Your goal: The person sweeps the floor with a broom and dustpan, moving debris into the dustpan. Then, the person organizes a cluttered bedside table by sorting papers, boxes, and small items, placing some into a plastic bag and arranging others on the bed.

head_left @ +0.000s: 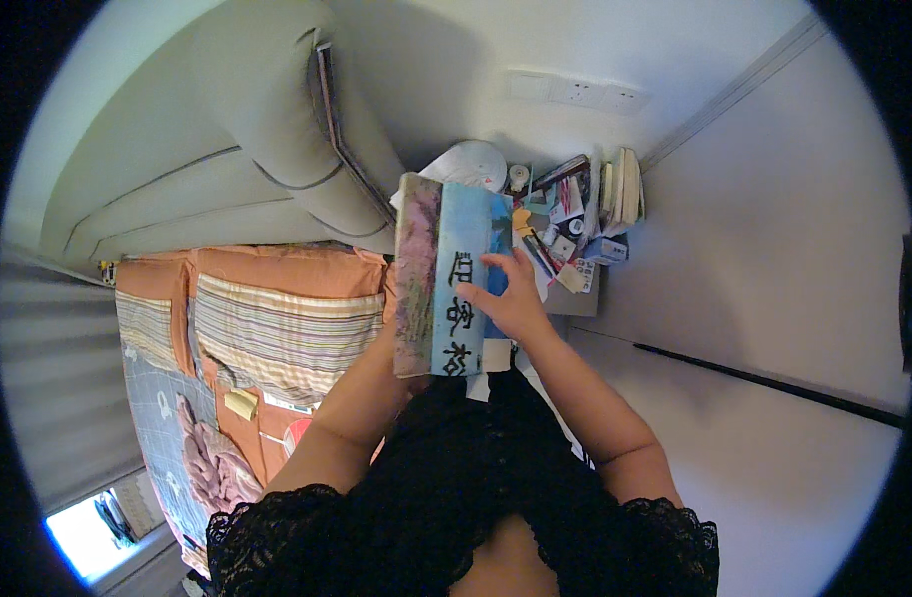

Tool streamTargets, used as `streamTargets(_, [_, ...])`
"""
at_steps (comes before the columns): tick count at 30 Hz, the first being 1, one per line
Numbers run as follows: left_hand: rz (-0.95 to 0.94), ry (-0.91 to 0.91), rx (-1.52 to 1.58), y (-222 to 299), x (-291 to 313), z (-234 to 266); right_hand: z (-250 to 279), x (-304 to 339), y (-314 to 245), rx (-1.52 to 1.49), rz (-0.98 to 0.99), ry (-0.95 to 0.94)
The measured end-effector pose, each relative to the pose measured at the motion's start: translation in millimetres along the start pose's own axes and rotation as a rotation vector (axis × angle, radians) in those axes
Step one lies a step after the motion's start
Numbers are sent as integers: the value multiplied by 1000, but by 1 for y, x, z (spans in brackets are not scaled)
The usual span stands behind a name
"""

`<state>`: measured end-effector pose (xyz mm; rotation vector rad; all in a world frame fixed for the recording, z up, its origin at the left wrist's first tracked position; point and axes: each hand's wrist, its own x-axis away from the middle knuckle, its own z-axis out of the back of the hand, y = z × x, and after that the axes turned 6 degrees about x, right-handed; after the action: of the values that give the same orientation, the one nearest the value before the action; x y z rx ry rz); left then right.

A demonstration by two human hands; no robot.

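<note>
In front of my body is an oblong, box-like thing [416, 284] with a painted cover; whether it is a box or a thick book I cannot tell. A pink and brown flowery strip runs down its left side, and light blue with dark brushed characters covers the middle. My right hand [516, 298] lies against its right part, thumb and forefinger spread apart over the blue face. From the left my left forearm [342, 408] runs in behind it, and the thing hides the fingers of that hand. White paper-like pieces [496, 354] show at its lower right corner.
Beyond my hands, a nightstand [580, 302] is crowded with books [622, 189], small boxes and loose items. On the left stands a bed with a padded grey headboard [207, 149], striped pillows [287, 328] and a pink cloth [214, 463]. Smooth white panels [774, 249] rise at the right.
</note>
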<state>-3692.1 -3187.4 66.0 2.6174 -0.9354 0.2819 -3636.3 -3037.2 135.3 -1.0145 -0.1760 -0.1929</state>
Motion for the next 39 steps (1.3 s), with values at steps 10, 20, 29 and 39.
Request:
streamTargets(10, [-66,89,-229,-29,-17,-16,4,5,-11,-65,-192,-192])
streamTargets(20, [-59,261,-263,-31,5,-56,25,9,3,-537,-225,-324])
streamTargets(29, [113,20,116,-33,-16,18,31,16,-6,-824,-270,-220])
streamTargets(39, [-101,225,-306,-32,8,-75,17,24,-16,-416,-70,-33])
